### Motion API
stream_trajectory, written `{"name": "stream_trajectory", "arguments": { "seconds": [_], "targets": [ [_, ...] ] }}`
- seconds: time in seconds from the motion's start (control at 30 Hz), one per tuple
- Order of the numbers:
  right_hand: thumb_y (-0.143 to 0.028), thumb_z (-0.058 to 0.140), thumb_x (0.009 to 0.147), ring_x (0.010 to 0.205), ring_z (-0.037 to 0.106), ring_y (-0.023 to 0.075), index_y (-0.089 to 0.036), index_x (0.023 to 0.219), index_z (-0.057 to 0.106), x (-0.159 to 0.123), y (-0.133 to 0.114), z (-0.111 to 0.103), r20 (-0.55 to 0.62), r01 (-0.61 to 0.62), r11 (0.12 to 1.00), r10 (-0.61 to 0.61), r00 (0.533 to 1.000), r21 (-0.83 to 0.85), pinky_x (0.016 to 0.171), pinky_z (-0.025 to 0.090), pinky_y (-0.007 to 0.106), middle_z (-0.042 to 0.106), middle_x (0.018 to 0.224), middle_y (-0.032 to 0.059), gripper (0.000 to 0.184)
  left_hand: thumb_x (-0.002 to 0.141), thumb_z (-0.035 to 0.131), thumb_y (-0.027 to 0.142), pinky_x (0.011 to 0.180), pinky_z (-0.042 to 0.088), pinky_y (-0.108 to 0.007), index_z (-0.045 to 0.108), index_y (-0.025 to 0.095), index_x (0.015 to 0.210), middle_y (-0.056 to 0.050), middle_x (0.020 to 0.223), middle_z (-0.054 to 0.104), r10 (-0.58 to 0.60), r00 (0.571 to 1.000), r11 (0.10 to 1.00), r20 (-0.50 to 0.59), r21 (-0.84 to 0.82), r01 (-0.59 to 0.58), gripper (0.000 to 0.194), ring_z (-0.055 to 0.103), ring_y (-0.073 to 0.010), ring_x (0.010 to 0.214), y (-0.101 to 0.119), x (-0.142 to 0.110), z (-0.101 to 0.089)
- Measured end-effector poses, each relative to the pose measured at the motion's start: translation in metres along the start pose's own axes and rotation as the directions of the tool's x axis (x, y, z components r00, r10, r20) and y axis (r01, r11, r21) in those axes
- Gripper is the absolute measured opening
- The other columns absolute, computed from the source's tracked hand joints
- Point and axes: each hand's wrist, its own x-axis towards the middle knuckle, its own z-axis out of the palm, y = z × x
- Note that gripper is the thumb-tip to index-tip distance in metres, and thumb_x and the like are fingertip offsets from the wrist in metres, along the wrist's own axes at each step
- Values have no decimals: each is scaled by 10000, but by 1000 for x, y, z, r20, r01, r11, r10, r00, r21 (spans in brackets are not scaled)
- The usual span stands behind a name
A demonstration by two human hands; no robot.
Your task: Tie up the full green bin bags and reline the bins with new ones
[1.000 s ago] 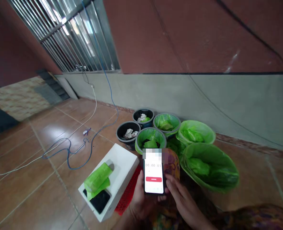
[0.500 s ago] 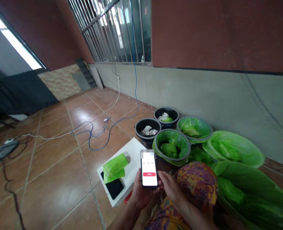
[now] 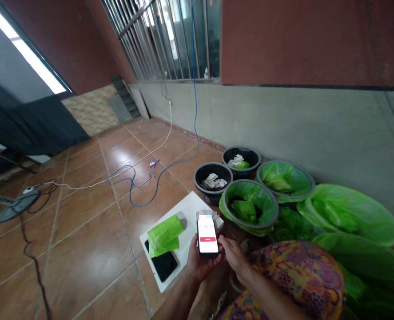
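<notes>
A smartphone with a lit white screen, a timer readout and a red button is held low in front of me. My left hand wraps around its left side and underside. Against the phone's right edge, my right hand has its fingers partly curled, some of them hidden behind it. Just left of the phone, a white box stands on the floor. On top of that lie a folded green plastic bag and a second, dark-screened phone, partly covered by the bag.
Several buckets stand to the right: a black bucket holding crumpled white paper and a green-lined bucket among them. Larger green-lined containers sit farther right. A blue cable loops over the tiled floor. My patterned clothing covers my knee.
The view has shifted slightly, so the buckets and box appear farther right. Both hands stay at the phone, and its screen looks the same.
</notes>
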Motion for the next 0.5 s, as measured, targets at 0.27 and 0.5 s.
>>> {"name": "stream_trajectory", "arguments": {
  "seconds": [0.27,0.5],
  "targets": [
    [-721,511,727,792,684,234,-180,768,701,2,-14,-1,13,-39,997,38,999,68,639,516,304,743,839,109,575,915,487,612,749,548,-337,682,64,1119,-153,922,757,-33,999,999,-22,14,33,616,713,-242,825,8,10,1],
    [-714,522,756,791,686,240,-178,776,719,-1,-17,-1,4,-68,997,68,998,36,670,523,323,747,824,103,571,919,476,610,762,543,-362,644,60,1210,-170,926,754,-61,996,997,-72,43,64,644,713,-266,857,14,11,-2]
  ]
}}
